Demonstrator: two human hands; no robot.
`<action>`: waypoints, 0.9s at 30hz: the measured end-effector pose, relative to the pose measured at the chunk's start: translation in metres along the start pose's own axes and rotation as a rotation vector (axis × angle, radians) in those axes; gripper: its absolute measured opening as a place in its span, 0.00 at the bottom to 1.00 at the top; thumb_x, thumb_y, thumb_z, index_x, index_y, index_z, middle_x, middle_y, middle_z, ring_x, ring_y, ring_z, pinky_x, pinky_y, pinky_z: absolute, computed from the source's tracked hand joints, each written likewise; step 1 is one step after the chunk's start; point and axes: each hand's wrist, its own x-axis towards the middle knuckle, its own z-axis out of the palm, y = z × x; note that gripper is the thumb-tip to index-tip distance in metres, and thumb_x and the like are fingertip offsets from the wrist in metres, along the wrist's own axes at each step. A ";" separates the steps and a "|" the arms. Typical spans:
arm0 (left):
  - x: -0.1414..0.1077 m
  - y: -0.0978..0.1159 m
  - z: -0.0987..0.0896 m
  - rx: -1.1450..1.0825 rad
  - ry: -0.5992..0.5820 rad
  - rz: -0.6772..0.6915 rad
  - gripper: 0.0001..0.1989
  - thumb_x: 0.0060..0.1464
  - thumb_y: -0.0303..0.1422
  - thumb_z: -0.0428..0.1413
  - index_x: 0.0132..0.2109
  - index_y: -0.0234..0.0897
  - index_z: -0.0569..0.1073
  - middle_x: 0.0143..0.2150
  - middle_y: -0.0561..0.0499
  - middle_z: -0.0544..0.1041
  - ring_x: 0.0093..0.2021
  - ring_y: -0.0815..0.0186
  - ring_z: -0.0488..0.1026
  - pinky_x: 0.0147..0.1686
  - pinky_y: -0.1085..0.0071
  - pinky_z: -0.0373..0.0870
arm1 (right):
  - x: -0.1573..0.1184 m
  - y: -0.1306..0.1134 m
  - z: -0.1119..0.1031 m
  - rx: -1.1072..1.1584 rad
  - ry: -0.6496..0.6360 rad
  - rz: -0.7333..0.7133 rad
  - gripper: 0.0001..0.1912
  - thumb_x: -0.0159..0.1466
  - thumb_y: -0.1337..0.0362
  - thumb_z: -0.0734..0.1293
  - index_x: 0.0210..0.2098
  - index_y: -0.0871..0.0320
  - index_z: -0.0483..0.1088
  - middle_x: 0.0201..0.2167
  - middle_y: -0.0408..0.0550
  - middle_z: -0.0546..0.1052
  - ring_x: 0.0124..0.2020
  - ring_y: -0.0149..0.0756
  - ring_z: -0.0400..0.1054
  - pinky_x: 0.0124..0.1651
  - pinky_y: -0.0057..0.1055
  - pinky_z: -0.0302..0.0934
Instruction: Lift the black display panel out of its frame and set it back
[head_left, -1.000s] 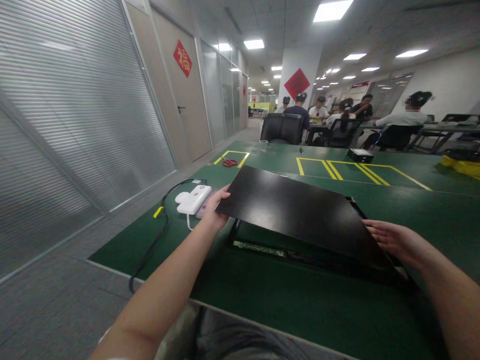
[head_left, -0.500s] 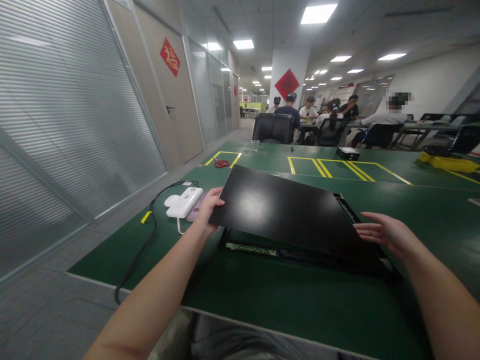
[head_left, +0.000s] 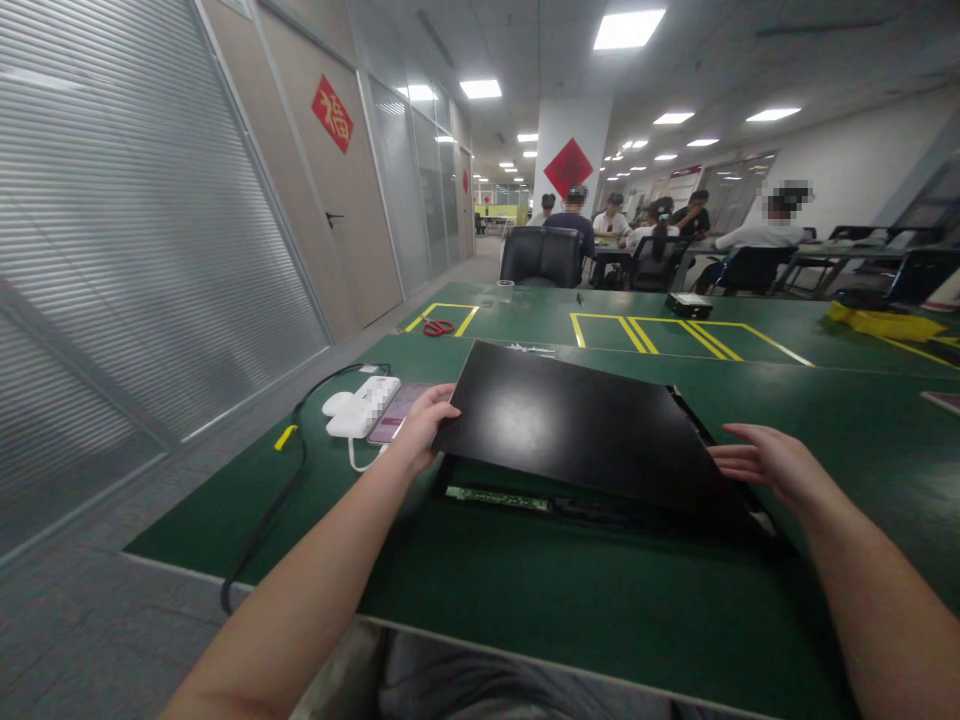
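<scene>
A glossy black display panel (head_left: 570,415) is tilted, its left side raised above a thin black frame (head_left: 600,515). My left hand (head_left: 427,425) pinches the panel's left edge between thumb and fingers. At the panel's right edge, my right hand (head_left: 765,465) has its fingers stretched out, the lower ones against the edge and the index finger lifted off. Below the panel's near edge, a green circuit board strip (head_left: 499,498) shows along the frame. The panel hides most of what lies inside the frame.
Left of the panel lie a phone (head_left: 396,412), a white power strip (head_left: 364,408) and a black cable (head_left: 300,480) on the green table (head_left: 570,600). Farther back are red scissors (head_left: 437,327), a clear cup (head_left: 505,291) and a black box (head_left: 688,305). Several people sit beyond.
My left hand and the panel's raised left side have moved slightly right and down, closer to the frame. My right hand has stayed at the right edge. The view has shifted a little.
</scene>
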 end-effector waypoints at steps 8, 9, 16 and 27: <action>0.000 0.001 -0.001 -0.031 0.033 0.043 0.26 0.30 0.26 0.62 0.44 0.37 0.76 0.34 0.52 0.80 0.31 0.63 0.75 0.30 0.71 0.68 | 0.000 0.000 0.005 0.070 -0.016 -0.014 0.11 0.66 0.69 0.64 0.48 0.59 0.69 0.24 0.53 0.81 0.27 0.40 0.79 0.31 0.28 0.74; 0.000 0.000 -0.001 -0.027 0.030 0.040 0.26 0.30 0.26 0.62 0.44 0.37 0.76 0.34 0.53 0.80 0.31 0.63 0.75 0.30 0.71 0.68 | 0.000 0.000 0.005 0.064 -0.007 -0.010 0.11 0.66 0.69 0.64 0.48 0.59 0.69 0.24 0.53 0.80 0.27 0.40 0.79 0.31 0.28 0.74; 0.005 -0.018 0.000 0.009 -0.011 0.007 0.25 0.30 0.25 0.64 0.43 0.37 0.77 0.36 0.51 0.81 0.33 0.63 0.76 0.32 0.70 0.69 | 0.005 0.002 -0.002 -0.002 0.045 -0.016 0.10 0.65 0.68 0.65 0.47 0.58 0.70 0.23 0.51 0.80 0.25 0.38 0.78 0.28 0.26 0.72; 0.014 -0.036 -0.001 0.078 -0.071 0.029 0.21 0.34 0.20 0.60 0.40 0.37 0.78 0.38 0.48 0.84 0.45 0.56 0.80 0.47 0.62 0.74 | 0.036 0.025 -0.013 -0.165 0.070 -0.120 0.09 0.61 0.62 0.69 0.41 0.54 0.72 0.30 0.53 0.81 0.32 0.42 0.80 0.34 0.32 0.76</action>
